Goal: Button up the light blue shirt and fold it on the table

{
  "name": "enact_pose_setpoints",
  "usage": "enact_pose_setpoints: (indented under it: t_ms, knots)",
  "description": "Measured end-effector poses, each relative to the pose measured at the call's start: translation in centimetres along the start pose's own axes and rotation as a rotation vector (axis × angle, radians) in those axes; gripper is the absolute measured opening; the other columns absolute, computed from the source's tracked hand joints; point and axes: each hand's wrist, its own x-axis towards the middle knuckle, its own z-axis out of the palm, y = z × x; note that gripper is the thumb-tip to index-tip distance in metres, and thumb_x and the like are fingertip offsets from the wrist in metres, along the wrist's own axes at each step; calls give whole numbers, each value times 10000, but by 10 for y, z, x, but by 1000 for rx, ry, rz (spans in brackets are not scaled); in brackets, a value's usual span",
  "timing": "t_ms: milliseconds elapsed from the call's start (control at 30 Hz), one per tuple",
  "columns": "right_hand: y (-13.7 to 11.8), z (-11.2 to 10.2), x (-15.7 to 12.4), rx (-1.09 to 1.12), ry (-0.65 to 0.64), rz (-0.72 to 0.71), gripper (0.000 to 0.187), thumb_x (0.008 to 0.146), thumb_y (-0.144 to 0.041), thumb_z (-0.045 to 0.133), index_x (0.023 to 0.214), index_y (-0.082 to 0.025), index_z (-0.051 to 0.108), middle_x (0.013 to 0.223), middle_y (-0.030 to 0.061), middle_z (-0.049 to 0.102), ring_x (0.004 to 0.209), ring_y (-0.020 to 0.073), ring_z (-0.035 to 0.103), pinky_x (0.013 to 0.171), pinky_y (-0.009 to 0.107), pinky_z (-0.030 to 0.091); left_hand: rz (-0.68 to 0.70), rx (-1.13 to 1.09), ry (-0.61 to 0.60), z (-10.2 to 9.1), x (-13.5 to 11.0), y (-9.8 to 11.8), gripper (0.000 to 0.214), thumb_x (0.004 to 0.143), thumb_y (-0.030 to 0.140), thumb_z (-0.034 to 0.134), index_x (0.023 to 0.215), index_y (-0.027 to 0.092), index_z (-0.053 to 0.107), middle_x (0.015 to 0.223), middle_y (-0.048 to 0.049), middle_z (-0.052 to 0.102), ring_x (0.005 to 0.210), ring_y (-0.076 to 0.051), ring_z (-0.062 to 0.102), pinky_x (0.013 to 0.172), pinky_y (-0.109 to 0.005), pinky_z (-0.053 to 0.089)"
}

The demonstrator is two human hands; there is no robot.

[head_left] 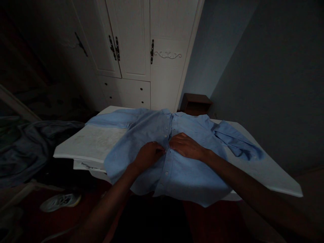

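Note:
A light blue button-up shirt [197, 172] lies front side up across a white table [93, 141], its sleeves spread to both sides and its lower hem hanging over the near edge. At the middle of the front placket, the fingertips of my left hand [150, 153] pinch the button edge. My right hand [186, 145] lies just to the right, its fingers bent and closed on the buttonhole edge. White buttons show above and below my hands; the upper part of the front is parted. Whatever lies between my fingertips is hidden.
Behind the table stands a white wardrobe [131, 40] with dark handles. A small brown nightstand [196, 104] is by the wall. Dark crumpled cloth [45, 145] lies at the left, and a sneaker [60, 201] is on the red floor covering.

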Motion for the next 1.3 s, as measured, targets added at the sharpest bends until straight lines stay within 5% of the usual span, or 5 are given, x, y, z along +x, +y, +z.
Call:
enact_pose_setpoints:
  t_ms: [167, 367, 700, 800, 1300]
  knots:
    - [-10, -8, 2, 137, -58, -46, 309, 865, -89, 470, 1108, -182, 636, 1015, 83, 678, 1011, 210, 568, 924, 402, 376, -1, 109, 5, 2, 0, 4, 172, 886, 236, 567, 879, 191, 733, 877, -65, 698, 841, -200, 642, 758, -296, 482]
    - [-10, -19, 15, 88, -156, -101, 173, 917, -233, 568, 1058, -215, 667, 928, 45, 671, 943, 199, 565, 904, 404, 354, 77, -1, 17, 7, 0, -3, 202, 888, 198, 564, 796, 189, 743, 853, -62, 701, 841, -193, 638, 781, -302, 482]
    - [-1, 15, -5, -131, 183, -83, 300, 1011, -282, 432, 849, -183, 664, 743, 30, 659, 676, 149, 535, 639, 299, 398, -75, -455, 223, 15, -2, -6, 115, 833, 243, 647, 820, 238, 760, 845, -12, 749, 822, -169, 687, 826, -325, 541]
    - [-1, 19, -8, -91, 190, -25, 327, 1017, -315, 408, 858, -177, 659, 688, 20, 640, 620, 141, 537, 605, 293, 401, -68, -512, 242, 14, -2, -5, 110, 830, 246, 653, 815, 233, 762, 848, -20, 744, 833, -170, 685, 831, -329, 543]
    - [11, 24, -9, -206, 280, -296, 194, 960, -141, 468, 925, -227, 638, 1018, 22, 708, 681, 128, 571, 604, 302, 462, -29, -618, 259, 15, -8, -2, 145, 855, 285, 640, 804, 239, 768, 830, -25, 727, 791, -156, 666, 789, -311, 553]
